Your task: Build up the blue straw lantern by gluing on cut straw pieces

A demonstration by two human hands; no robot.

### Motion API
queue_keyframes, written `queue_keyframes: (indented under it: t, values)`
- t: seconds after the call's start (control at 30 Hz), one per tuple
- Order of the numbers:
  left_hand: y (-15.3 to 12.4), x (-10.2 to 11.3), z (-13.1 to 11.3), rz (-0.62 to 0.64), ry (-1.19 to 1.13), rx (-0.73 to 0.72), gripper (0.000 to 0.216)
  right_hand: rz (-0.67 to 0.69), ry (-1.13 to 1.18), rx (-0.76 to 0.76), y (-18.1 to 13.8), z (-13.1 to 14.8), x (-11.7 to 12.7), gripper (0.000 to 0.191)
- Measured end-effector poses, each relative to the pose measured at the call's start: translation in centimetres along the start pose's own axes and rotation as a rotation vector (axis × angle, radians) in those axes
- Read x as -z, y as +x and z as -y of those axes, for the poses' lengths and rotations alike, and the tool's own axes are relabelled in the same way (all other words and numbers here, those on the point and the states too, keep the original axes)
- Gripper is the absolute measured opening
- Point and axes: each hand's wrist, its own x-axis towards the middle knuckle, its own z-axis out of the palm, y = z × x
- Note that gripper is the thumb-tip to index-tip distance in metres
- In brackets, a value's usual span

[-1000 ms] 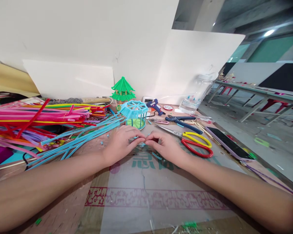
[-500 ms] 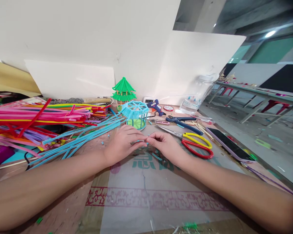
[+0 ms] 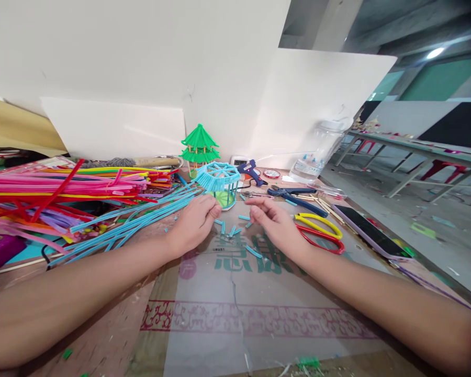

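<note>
My left hand (image 3: 196, 222) is closed, thumb pressed against the curled fingers, near the pavilion-like blue model; whatever it may hold is hidden. Facing it, my right hand (image 3: 277, 225) has thumb and fingers apart and appears to hold nothing. Between the two lie several short cut pieces of blue pipe cleaner (image 3: 231, 230) on a translucent plastic sheet (image 3: 220, 293). Just behind them stands the blue pipe-cleaner model (image 3: 219, 175) with thin posts and a green base. Scissors (image 3: 322, 230) with yellow and red handles lie beside my right hand, which hides their blades.
Long blue pipe cleaners (image 3: 141, 222) and a multicoloured pile (image 3: 63, 183) lie left. Behind are a green tiered model (image 3: 200, 144), glue gun (image 3: 251, 172) and clear bottle (image 3: 314, 152). Pliers (image 3: 298, 200) and a phone (image 3: 369, 230) lie right. A white board (image 3: 141, 63) stands at the back.
My hands have moved apart from where their fingertips met. The left fingers have curled in, the right fingers have spread, and the cut blue pieces between them now show.
</note>
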Motion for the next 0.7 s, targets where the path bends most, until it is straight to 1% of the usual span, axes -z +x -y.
queue_keyframes:
  t: [0.13,0.27,0.4,0.57,0.63,0.7]
  values:
    - [0.2,0.0,0.3,0.023,-0.054,0.038,0.036,-0.050,-0.002,0.003,0.9,-1.2,0.7,0.029]
    - [0.2,0.0,0.1,0.048,-0.168,0.107,0.026,-0.064,-0.017,0.003,1.0,-1.5,0.7,0.027]
    - [0.2,0.1,-0.1,0.067,-0.202,0.112,0.023,-0.080,-0.068,0.037,0.7,-1.5,0.5,0.028]
    - [0.0,0.3,-0.2,0.105,-0.155,0.030,0.018,-0.066,-0.116,0.049,0.6,-1.4,0.4,0.027]
    - [-0.2,0.2,0.0,0.095,-0.117,-0.055,0.018,-0.054,-0.153,0.069,0.5,-1.2,0.4,0.025]
    - [-0.5,-0.1,0.3,0.057,-0.085,-0.158,0.018,-0.037,-0.194,0.098,0.4,-0.9,0.3,0.023]
